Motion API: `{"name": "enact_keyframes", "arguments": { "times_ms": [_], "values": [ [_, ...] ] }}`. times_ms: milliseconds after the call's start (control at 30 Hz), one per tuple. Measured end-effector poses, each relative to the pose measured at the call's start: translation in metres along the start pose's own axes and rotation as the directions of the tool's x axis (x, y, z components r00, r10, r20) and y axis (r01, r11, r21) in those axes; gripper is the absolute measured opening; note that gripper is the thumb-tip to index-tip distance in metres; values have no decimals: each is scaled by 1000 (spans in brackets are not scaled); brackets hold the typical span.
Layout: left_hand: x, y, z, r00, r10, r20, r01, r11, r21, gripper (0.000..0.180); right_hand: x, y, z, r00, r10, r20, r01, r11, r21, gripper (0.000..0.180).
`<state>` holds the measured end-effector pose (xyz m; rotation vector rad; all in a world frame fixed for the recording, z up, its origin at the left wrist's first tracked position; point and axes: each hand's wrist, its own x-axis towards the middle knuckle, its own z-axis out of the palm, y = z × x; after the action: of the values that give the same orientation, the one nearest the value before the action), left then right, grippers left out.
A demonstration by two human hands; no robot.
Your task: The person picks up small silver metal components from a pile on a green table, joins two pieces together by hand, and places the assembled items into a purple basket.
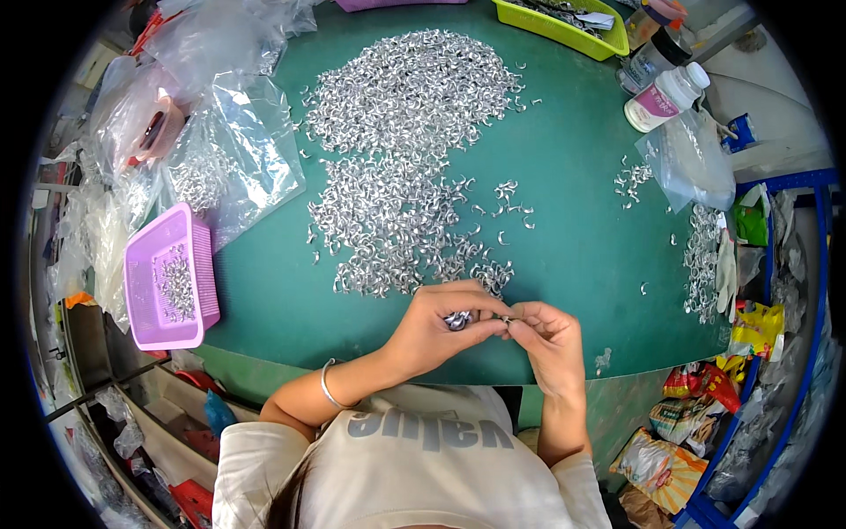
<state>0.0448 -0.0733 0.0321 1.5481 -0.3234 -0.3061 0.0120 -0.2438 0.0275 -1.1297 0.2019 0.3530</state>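
Small curved silvery metal pieces [410, 93] lie in a large heap on the green tabletop [564, 256], and a second heap [383, 220] reaches down close to my hands. My left hand [436, 331] is closed, with several of these metal pieces [457, 320] tucked in its curled fingers. Its thumb and forefinger meet the fingertips of my right hand [551, 344], which is closed in a pinch. Between the fingertips of both hands sits one small metal piece [506, 320], mostly covered. Both hands are just above the table's near edge.
At the left stand a purple basket [208, 291] with metal pieces inside and clear plastic bags [256, 150]. A yellow-green tray [564, 42] and a white bottle [663, 99] are at the far right. More pieces [702, 264] line the right edge, near blue shelving [806, 353].
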Motion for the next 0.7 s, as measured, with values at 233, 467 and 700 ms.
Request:
{"name": "enact_keyframes", "arguments": {
  "times_ms": [233, 467, 700],
  "values": [
    [-10, 6, 4, 998, -25, -59, 21, 998, -66, 11, -10, 5, 9, 981, -190, -31, 189, 982, -32, 15],
    [-15, 17, 2, 998, -5, -56, 2, 998, -62, 10, -14, 4, 15, 993, -114, -5, 114, 988, 105, 12],
    [-19, 21, 2, 990, -142, -21, 138, 978, -156, 8, -16, 10, 19, 940, -337, -60, 331, 939, -96, 15]
  ]
}}
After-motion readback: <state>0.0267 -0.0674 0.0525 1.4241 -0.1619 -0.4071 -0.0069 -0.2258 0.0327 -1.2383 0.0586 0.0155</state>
